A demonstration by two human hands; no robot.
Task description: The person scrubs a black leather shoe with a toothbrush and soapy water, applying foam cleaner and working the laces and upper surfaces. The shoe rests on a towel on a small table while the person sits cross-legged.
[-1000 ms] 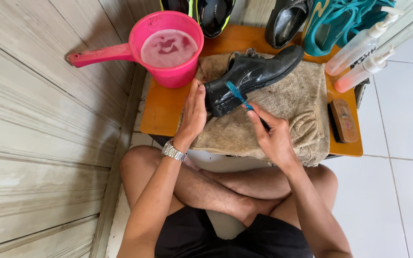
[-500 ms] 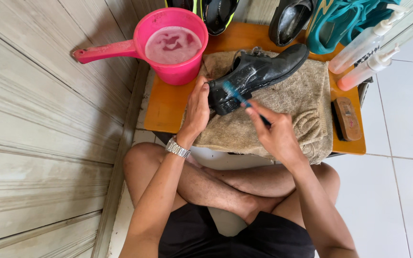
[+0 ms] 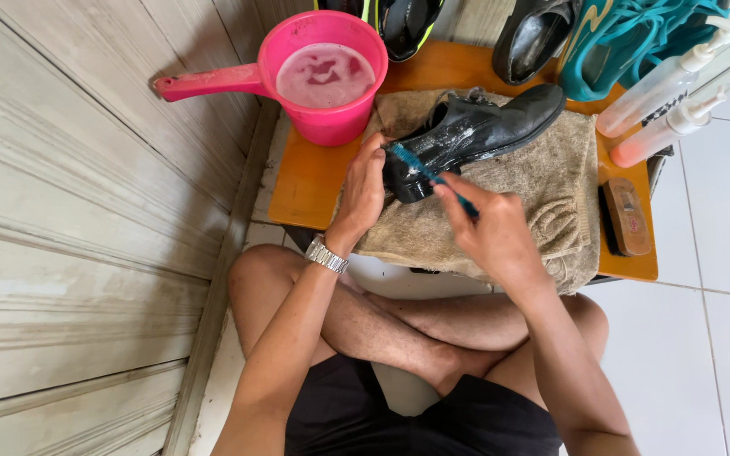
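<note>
Since the frame a second before, your right hand (image 3: 493, 230) had drawn a little back toward you and the blue toothbrush (image 3: 429, 175) had slid toward the heel end of the black leather shoe (image 3: 473, 133); the shoe itself had stayed almost where it was on the towel.

In the head view, the only view, the shoe lay on its side on a beige towel (image 3: 542, 190), just in front of both hands. Its long axis ran from the heel, near you and to the left, up to the toe, away and to the right. The heel was the nearer end, and your left hand (image 3: 365, 190) was the closer one to it: its fingers were pressed flat against the heel side and steadied it. Your right hand was closed around the toothbrush handle, pinching it between thumb and fingers, with the bristle head touching the shoe near the heel.

The leather looked wet, glossy and soapy, with white foam streaks. The towel was rough, thick and rumpled. It covered a smooth orange table (image 3: 310, 181). A pink plastic dipper (image 3: 318, 76) with cloudy water stood to the left, touching the towel edge. Two spray bottles (image 3: 665, 105) and a wooden brush (image 3: 625, 217) lay to the right.
</note>
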